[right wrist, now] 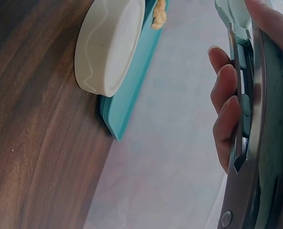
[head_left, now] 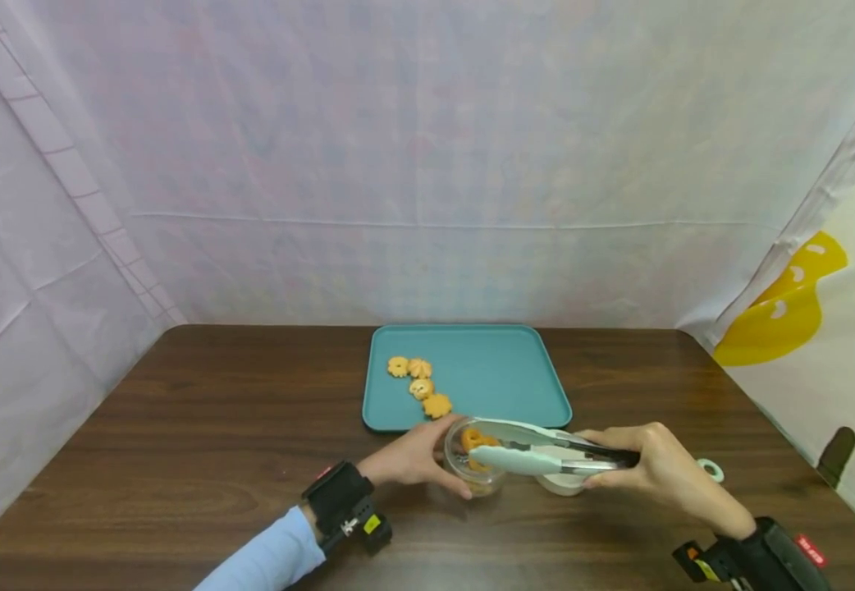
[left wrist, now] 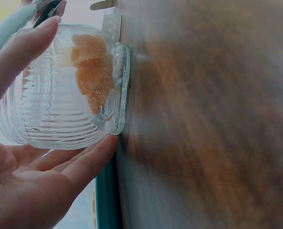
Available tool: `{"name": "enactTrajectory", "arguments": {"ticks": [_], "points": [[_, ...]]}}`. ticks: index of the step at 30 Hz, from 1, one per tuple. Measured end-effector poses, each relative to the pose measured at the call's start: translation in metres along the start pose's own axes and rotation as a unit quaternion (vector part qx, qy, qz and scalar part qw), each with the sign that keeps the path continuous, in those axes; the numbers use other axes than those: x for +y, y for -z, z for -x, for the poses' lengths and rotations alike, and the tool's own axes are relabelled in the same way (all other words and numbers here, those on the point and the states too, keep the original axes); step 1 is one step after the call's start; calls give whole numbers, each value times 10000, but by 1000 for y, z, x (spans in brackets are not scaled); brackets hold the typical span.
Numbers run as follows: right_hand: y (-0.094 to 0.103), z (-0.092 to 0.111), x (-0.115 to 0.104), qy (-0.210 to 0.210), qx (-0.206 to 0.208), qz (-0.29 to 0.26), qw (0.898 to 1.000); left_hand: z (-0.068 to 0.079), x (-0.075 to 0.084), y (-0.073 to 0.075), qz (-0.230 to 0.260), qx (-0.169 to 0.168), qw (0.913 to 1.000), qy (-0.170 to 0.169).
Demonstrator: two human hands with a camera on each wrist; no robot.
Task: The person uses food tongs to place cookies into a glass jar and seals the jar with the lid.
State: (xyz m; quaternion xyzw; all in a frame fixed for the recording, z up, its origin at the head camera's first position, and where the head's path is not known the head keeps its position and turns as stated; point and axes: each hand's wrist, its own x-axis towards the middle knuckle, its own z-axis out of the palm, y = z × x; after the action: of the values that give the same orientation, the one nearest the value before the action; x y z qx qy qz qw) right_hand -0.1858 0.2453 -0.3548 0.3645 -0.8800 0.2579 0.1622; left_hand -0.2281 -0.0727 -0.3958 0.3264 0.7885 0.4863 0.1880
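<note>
Left hand (head_left: 422, 456) wrapped round a clear, ribbed glass jar (left wrist: 46, 124) holding orange-brown pieces (left wrist: 89, 71), upright at the near edge of a teal rectangular tray (head_left: 497, 373) bearing four golden cookies (head_left: 438, 405). Mint-and-steel tongs (head_left: 512, 460), arms apart, cross the jar's mouth above a white oval dish (right wrist: 96, 52); the right hand (head_left: 649, 469) grips them.

You have before you a glossy, ribbed jar (left wrist: 60, 102) that looks like glass, tongs (head_left: 555, 465) of shiny metal with smooth, plastic-looking tips (head_left: 507, 460), a smooth, plastic-looking tray (head_left: 490, 369), a smooth bowl (right wrist: 103, 52), a wood-grained counter (head_left: 213, 410) with a soft sheen, and a creased cloth sheet (head_left: 427, 164).
</note>
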Motion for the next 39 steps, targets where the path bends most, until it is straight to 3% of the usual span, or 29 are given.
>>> {"name": "enactTrajectory", "arguments": {"ticks": [10, 22, 39], "points": [[-3, 1, -1, -233, 36, 20, 9997, -1, -1, 0, 30, -50, 9999, -88], [-3, 1, -2, -149, 176, 120, 9997, 1, 1, 1, 203, -110, 9997, -24], [-2, -2, -3, -92, 56, -125, 9999, 0, -1, -1, 197, -56, 9997, -138]]}}
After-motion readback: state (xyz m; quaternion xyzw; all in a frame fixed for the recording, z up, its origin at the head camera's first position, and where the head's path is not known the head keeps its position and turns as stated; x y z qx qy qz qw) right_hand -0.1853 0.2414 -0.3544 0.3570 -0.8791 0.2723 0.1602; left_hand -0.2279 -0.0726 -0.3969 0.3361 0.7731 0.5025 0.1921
